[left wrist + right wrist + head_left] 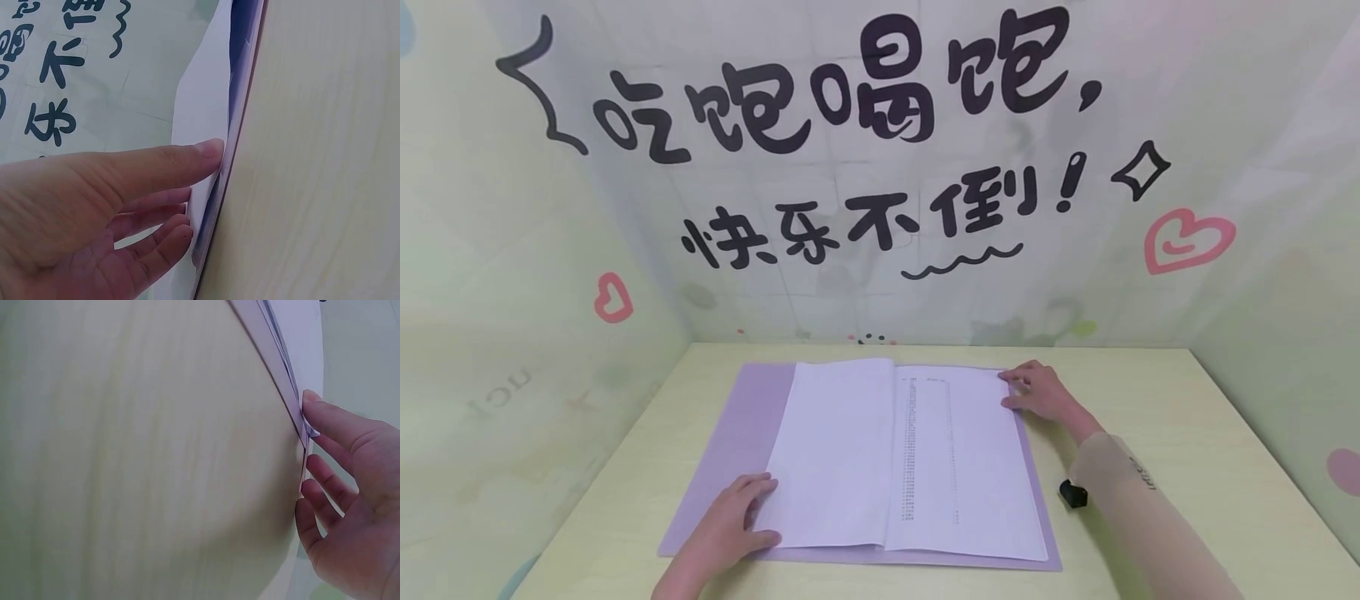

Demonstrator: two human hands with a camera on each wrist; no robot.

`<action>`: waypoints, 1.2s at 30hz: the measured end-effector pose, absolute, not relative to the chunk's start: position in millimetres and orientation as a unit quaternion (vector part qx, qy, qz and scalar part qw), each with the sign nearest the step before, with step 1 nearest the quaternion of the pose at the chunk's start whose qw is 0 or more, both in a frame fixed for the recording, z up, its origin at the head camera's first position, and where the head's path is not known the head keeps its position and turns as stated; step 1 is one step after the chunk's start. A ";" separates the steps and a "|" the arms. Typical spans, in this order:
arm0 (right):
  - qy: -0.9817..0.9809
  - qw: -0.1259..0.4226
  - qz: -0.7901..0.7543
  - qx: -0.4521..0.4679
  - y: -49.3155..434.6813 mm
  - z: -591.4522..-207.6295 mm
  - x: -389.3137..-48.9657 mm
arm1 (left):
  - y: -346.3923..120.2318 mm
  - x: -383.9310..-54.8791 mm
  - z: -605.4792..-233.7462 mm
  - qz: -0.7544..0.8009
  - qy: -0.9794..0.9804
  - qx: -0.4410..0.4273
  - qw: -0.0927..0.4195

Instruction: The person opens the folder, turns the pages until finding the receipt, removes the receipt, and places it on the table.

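Observation:
A purple folder (730,437) lies spread on the table with white sheets inside. Its left page (835,450) is blank, and the right page (985,467) carries narrow columns of small print. Near the lower left edge of the blank page, my left hand (730,521) rests with fingers and thumb spread, touching the paper. The left wrist view shows that thumb (209,150) lying along the page's near edge. At the upper right corner, my right hand (1041,392) pinches the corner of the printed page between thumb and forefinger; the right wrist view shows the paper (312,430) bent there.
A small black object (1072,494) sits on the pale wooden table (1172,417) beside the right sleeve (1142,508). A printed backdrop (850,300) with black characters and pink hearts stands behind the table and at both sides.

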State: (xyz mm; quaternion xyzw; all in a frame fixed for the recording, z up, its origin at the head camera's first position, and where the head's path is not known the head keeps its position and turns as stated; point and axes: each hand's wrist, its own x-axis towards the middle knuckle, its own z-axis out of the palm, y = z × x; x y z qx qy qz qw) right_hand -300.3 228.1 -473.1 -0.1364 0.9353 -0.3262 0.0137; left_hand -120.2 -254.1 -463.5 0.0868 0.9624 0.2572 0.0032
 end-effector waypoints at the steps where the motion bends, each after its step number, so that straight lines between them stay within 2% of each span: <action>1: 0.935 0.009 -0.326 -0.137 228.0 -473.7 -300.4 | -254.2 -120.0 -463.4 0.257 0.963 0.087 0.002; 8: 0.939 -0.026 -0.304 -0.160 227.6 -477.0 -300.9 | -254.2 -119.6 -463.4 0.259 0.962 0.089 -0.004; 16: 0.929 -0.006 -0.340 -0.144 224.0 -476.3 -298.5 | -254.5 -121.4 -465.1 0.258 0.962 0.091 0.003; 36: 0.908 -0.021 -0.395 -0.137 218.7 -467.5 -290.7 | -254.2 -121.3 -463.6 0.262 0.961 0.085 0.013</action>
